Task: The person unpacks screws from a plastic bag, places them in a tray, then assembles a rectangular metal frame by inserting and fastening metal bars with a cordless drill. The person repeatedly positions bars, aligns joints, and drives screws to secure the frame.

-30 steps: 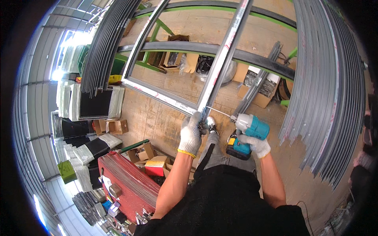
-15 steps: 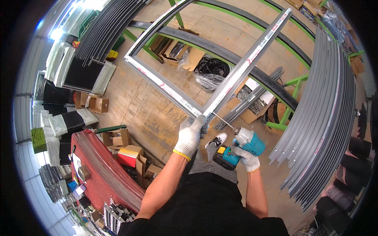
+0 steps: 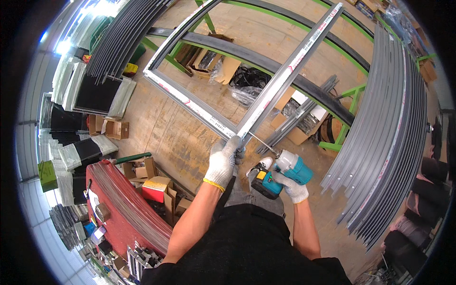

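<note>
A grey profile frame [image 3: 190, 105] with white film on its faces lies across the green rack. My left hand [image 3: 222, 164], in a white knit glove with a yellow cuff, is closed round its near corner, thumb on top. In my right hand [image 3: 293, 188], also gloved, is a teal cordless drill [image 3: 298, 171] with a black battery, gripped by the handle. Its long thin bit [image 3: 262, 142] points up and left and reaches the outer side of the frame next to that corner. Where the tip meets the profile is too small to make out.
Green rack beams with black padding [image 3: 228, 46] run under the frame. Long grey profiles [image 3: 375, 128] are stacked on the right, with dark ones [image 3: 126, 40] at the far left. A red-covered table [image 3: 114, 204] stands at the left, beside cardboard boxes [image 3: 159, 187].
The frame, both hands and the drill appear slightly further left in the view. The drill bit is still at the frame's corner, and both grips are unchanged.
</note>
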`<state>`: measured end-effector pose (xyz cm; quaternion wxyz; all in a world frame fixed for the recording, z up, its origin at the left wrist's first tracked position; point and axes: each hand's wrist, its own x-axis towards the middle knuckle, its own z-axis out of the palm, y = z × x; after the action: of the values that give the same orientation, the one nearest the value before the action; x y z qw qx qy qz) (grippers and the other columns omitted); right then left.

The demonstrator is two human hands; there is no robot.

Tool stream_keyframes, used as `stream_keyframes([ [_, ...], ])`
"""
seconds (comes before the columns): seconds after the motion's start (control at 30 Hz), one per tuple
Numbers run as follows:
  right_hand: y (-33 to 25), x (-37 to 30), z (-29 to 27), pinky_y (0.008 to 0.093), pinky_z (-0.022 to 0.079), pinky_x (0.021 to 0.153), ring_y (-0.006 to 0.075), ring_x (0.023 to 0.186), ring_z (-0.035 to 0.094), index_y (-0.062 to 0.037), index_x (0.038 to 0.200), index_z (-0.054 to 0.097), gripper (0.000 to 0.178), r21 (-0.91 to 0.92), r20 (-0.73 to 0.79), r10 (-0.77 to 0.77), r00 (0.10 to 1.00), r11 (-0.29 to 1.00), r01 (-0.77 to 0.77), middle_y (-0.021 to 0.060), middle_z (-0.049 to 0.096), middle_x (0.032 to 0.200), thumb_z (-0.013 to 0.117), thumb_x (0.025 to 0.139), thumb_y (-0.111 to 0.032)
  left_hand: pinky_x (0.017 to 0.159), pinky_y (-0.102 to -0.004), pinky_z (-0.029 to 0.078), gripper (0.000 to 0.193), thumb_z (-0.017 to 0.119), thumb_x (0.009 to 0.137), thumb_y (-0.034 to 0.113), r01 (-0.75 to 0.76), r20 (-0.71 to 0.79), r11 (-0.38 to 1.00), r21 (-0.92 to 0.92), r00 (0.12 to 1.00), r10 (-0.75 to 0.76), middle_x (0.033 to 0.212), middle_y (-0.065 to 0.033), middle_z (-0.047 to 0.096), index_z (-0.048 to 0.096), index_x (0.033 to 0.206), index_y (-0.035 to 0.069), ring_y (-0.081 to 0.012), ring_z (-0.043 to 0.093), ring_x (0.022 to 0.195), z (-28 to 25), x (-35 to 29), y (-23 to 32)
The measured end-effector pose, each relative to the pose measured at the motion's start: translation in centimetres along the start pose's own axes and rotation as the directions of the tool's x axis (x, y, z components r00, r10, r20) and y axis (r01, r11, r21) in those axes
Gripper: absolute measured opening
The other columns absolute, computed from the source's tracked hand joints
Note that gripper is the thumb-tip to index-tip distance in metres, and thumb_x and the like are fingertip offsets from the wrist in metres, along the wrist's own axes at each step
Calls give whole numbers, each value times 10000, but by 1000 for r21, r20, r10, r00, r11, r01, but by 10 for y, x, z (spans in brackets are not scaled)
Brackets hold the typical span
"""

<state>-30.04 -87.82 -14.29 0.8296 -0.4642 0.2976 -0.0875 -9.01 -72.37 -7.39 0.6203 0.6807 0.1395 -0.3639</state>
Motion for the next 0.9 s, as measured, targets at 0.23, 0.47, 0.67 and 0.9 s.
stream_keyframes([
  [0.23,1,4,-3,350,587,962,176,1083,720,-57,1369,690,581,-6,-27,10,1000,1000,-10,36,756,1196,908,834,-10,584,-279,474,347,746,1012,366,-22,33,998,-67,999,25,833,-55,700,696,1072,28,-128,620,657,-6,7,-9],
  [0.47,3,7,-8,361,586,963,155,1097,705,-69,1380,697,592,-265,39,-159,986,950,164,25,752,1228,930,836,-58,582,-269,472,325,748,1013,353,-15,57,996,-85,998,20,833,-47,707,712,1067,34,-120,615,652,-9,11,-13],
  [0.67,16,8,-21,370,586,955,168,1088,702,-69,1379,678,621,-40,13,-66,998,997,67,37,746,1232,924,810,-24,582,-268,472,341,755,1003,366,-44,36,997,-70,998,47,832,-47,707,713,1064,33,-119,616,655,-6,8,-10],
  [0.9,17,-8,-35,369,585,924,200,1048,708,-66,1340,653,627,42,-67,-27,997,999,30,52,731,1166,849,756,48,556,-311,458,379,656,1036,389,-53,107,994,93,993,43,807,-79,669,664,1048,10,-174,604,640,-30,2,-3],
])
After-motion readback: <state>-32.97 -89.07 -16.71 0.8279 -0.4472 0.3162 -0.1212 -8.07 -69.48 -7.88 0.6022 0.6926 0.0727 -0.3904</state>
